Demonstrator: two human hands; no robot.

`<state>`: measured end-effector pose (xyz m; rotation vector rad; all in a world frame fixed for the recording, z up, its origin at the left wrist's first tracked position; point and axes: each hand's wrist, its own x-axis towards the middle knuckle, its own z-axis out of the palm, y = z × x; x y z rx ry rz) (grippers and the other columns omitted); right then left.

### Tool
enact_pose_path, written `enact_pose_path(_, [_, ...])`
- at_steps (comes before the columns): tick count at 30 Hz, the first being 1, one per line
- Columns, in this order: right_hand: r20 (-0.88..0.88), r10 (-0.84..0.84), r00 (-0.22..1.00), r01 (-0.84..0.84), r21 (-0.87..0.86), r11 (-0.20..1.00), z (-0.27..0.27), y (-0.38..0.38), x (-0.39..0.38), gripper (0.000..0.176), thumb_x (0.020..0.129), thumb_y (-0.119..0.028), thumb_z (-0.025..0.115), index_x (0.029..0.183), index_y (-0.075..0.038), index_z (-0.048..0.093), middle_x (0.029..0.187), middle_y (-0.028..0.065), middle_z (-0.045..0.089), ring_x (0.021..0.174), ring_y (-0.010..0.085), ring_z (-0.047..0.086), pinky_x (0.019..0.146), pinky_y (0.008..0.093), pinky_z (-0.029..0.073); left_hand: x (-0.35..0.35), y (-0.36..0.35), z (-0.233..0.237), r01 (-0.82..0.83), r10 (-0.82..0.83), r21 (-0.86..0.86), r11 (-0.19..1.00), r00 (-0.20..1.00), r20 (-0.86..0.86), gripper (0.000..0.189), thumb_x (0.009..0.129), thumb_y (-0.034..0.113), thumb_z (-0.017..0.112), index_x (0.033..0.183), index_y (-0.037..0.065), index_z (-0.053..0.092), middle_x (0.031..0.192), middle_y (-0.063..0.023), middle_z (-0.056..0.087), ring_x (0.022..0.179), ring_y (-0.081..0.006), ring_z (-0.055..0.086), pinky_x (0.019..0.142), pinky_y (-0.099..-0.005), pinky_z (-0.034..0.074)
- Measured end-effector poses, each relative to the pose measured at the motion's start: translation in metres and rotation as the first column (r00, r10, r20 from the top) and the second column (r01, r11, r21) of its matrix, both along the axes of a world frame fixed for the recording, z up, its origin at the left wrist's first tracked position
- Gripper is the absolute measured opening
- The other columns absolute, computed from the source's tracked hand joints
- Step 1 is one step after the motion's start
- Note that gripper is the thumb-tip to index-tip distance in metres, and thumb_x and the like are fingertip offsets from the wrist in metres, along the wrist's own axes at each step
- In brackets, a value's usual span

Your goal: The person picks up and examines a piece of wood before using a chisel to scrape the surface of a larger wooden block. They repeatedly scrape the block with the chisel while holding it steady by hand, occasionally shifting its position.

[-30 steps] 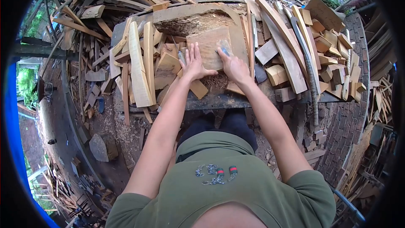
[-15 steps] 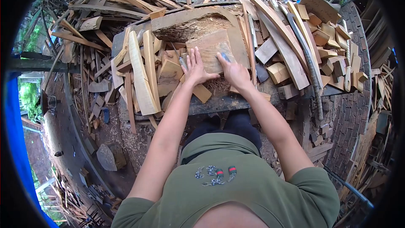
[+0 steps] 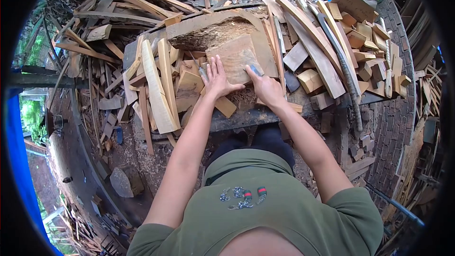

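Observation:
A flat, squarish wooden board (image 3: 232, 50) rests on a larger worn slab (image 3: 187, 32) whose back part is rough and hollowed. My left hand (image 3: 218, 81) lies against the board's lower left edge, fingers extended and thumb spread. Beside its fingertips is a thin pointed tool (image 3: 203, 74) with a greyish handle. My right hand (image 3: 266, 87) is closed around a small blue-grey flat piece (image 3: 256, 69), pressed on the board's right side with the index finger along it. What kind of piece it is I cannot tell.
Curved wooden strips (image 3: 159, 85) lean on the bench's left side. Long planks (image 3: 313, 42) and stacked offcuts (image 3: 367, 42) crowd the right, with a dark curved stick (image 3: 348, 73) among them. Scrap wood piles up behind. A stone-like block (image 3: 126, 181) sits on the ground at left.
The blue-grey piece and my right hand have shifted slightly toward me on the board. My left hand stays in place, and the camera view has moved a little.

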<state>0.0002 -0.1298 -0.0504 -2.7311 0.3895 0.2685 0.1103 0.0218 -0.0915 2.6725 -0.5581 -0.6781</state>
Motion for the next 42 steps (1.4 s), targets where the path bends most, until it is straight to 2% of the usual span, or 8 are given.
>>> enact_pose_path(9, [0.132,-0.029,0.991,0.033,-0.033,0.999,-0.025,-0.014,0.056,0.051,0.091,-0.012,0.04,0.139,-0.03,0.042,0.082,0.0212,0.067,0.075,0.0377,0.068,0.066,0.048,0.055,0.001,-0.002,0.008,0.025,-0.026,0.04,0.999,1.0,0.005,0.151,0.046,0.068,0.081,0.15,0.007,-0.01,0.158,-0.0177,-0.004,0.146,-0.037,0.0,0.115,-0.0571,0.004])
enact_pose_path(12, [0.121,-0.02,0.993,0.024,-0.032,0.999,-0.022,-0.016,0.037,0.052,0.09,-0.012,0.04,0.138,-0.03,0.043,0.081,0.021,0.067,0.075,0.0374,0.068,0.066,0.0479,0.055,0.001,-0.002,0.007,0.048,-0.054,0.053,0.997,0.992,0.113,0.149,0.046,0.068,0.081,0.151,0.007,-0.007,0.158,-0.0175,-0.005,0.146,-0.0365,-0.002,0.114,-0.059,0.003])
enact_pose_path(16, [0.02,-0.022,1.0,0.022,-0.014,1.0,-0.004,-0.012,-0.013,0.053,0.088,-0.012,0.04,0.138,-0.029,0.044,0.078,0.0219,0.066,0.072,0.0383,0.067,0.065,0.0497,0.054,0.008,0.002,0.005,0.176,-0.197,0.117,0.977,0.96,0.201,0.148,0.046,0.072,0.078,0.151,0.005,-0.003,0.158,-0.0164,-0.005,0.146,-0.0345,-0.004,0.113,-0.0624,0.001])
enact_pose_path(20, [0.092,-0.03,0.995,0.032,-0.016,0.999,-0.02,-0.019,0.002,0.053,0.089,-0.014,0.04,0.139,-0.029,0.043,0.078,0.0228,0.066,0.071,0.04,0.067,0.064,0.0505,0.054,0.02,0.0,0.002,0.28,-0.318,0.204,0.938,0.929,0.187,0.147,0.046,0.079,0.073,0.151,0.007,0.001,0.158,-0.0177,0.0,0.145,-0.0378,0.0,0.111,-0.0648,0.004])
enact_pose_path(26, [0.14,-0.067,0.988,0.064,0.021,0.998,-0.031,-0.032,0.04,0.051,0.09,-0.013,0.039,0.137,-0.031,0.044,0.08,0.0227,0.066,0.074,0.0406,0.067,0.065,0.0502,0.054,0.012,0.002,0.006,0.226,-0.26,0.178,0.958,0.944,0.203,0.145,0.045,0.077,0.075,0.151,0.008,0.004,0.158,-0.0174,0.001,0.145,-0.0382,0.001,0.111,-0.0646,0.005])
enact_pose_path(30, [0.06,-0.046,0.997,0.045,0.022,0.999,-0.01,-0.027,0.002,0.051,0.09,-0.013,0.039,0.137,-0.03,0.044,0.08,0.0228,0.066,0.075,0.0407,0.067,0.066,0.05,0.054,0.009,0.002,0.003,0.148,-0.167,0.129,0.981,0.974,0.151,0.145,0.044,0.076,0.076,0.151,0.01,0.002,0.158,-0.0169,0.002,0.145,-0.0383,0.002,0.111,-0.0646,0.006])
enact_pose_path(32, [0.008,-0.077,0.997,0.076,0.093,0.993,-0.008,-0.026,-0.011,0.05,0.092,-0.014,0.036,0.138,-0.029,0.045,0.081,0.0294,0.064,0.078,0.0439,0.065,0.07,0.0533,0.052,0.011,0.002,0.001,0.144,-0.157,0.102,0.984,0.979,0.129,0.145,0.044,0.075,0.077,0.151,0.011,0.001,0.158,-0.0169,0.002,0.145,-0.0383,0.002,0.111,-0.0647,0.006])
enact_pose_path(42, [0.078,-0.088,0.993,0.086,0.029,0.996,-0.023,-0.039,0.038,0.053,0.09,-0.012,0.037,0.139,-0.03,0.043,0.084,0.023,0.067,0.078,0.0413,0.067,0.07,0.0518,0.053,0.01,0.003,-0.001,0.111,-0.118,0.071,0.991,0.988,0.1,0.145,0.044,0.073,0.079,0.151,0.016,-0.001,0.157,-0.0169,0.002,0.145,-0.0386,0.004,0.111,-0.0654,0.008])
